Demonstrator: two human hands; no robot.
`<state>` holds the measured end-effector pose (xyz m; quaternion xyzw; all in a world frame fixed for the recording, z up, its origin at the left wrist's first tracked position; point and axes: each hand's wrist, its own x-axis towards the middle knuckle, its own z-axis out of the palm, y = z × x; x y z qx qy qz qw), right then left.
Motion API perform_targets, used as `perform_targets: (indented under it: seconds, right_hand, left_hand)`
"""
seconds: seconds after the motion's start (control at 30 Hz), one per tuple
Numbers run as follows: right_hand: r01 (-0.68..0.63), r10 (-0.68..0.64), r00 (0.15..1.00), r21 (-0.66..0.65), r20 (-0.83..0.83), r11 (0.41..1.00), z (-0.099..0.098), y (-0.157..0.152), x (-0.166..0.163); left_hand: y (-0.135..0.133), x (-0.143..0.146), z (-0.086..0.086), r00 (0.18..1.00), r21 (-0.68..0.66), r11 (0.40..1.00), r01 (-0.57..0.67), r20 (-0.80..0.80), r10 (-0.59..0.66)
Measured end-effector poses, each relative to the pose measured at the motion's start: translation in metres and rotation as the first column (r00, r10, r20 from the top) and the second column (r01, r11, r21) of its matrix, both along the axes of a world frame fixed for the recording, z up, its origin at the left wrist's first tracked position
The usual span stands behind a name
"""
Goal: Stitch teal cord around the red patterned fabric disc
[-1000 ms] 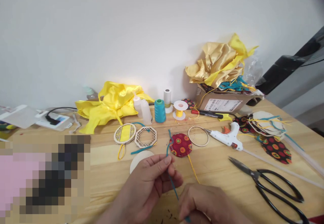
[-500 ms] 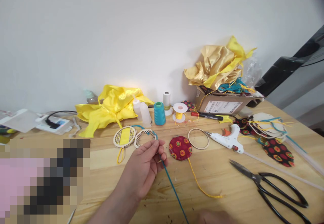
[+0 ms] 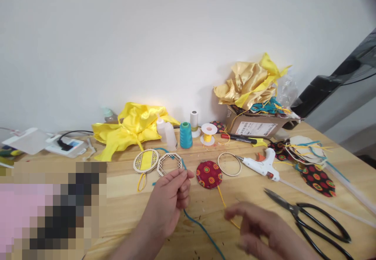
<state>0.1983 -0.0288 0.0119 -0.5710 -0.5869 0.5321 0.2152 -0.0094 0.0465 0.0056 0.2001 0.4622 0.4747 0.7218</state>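
My left hand [image 3: 172,195] is closed, thumb against the fingers, pinching a teal cord [image 3: 202,227]. One end of the cord rises above the fingertips; the rest trails slackly down to the bottom edge. Just behind the hand lies a wooden ring with a lattice edge [image 3: 160,166]. My right hand [image 3: 261,228], blurred, hovers at the lower right over a yellow cord. Its index finger and thumb are apart, with nothing seen between them. Between and beyond both hands rests a round dark-red patterned fabric disc [image 3: 209,174], to which the yellow cord [image 3: 221,197] is attached.
Black-handled scissors [image 3: 296,210] lie at the right, near a white glue gun [image 3: 261,164] and a plain wooden ring [image 3: 219,162]. Behind stand a teal thread cone [image 3: 186,135], a yellow cord spool [image 3: 208,137], yellow satin [image 3: 129,130] and a cardboard box [image 3: 235,124].
My right hand has come up into view from the bottom edge. The teal cord, taut before, now hangs slack. My left hand keeps its pinch; the whole view has shifted slightly.
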Motion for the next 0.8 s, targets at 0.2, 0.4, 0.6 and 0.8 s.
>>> perform_targets:
  seconds: [0.2,0.4,0.6,0.8]
  right_hand:
    - [0.108,-0.126,0.887,-0.065,-0.444,0.992,0.023,0.064,-0.041]
    - [0.032,-0.284,0.694,-0.366,-0.661,0.93,0.027,0.123,-0.073]
    - [0.029,-0.211,0.596,-0.242,-0.775,0.97,0.065,0.171,-0.072]
    - [0.031,-0.053,0.627,-0.043,-0.777,0.999,0.11,0.198,-0.066]
  left_hand:
    - [-0.004,0.001,-0.002,0.998,0.021,1.0,0.019,-0.053,-0.018]
    - [-0.002,0.0,-0.007,0.996,0.067,0.998,0.0,-0.09,0.006]
    - [-0.003,-0.002,-0.012,0.991,0.072,0.997,-0.012,-0.129,0.021]
    - [-0.003,-0.004,-0.017,0.99,0.089,0.996,0.007,-0.138,0.005]
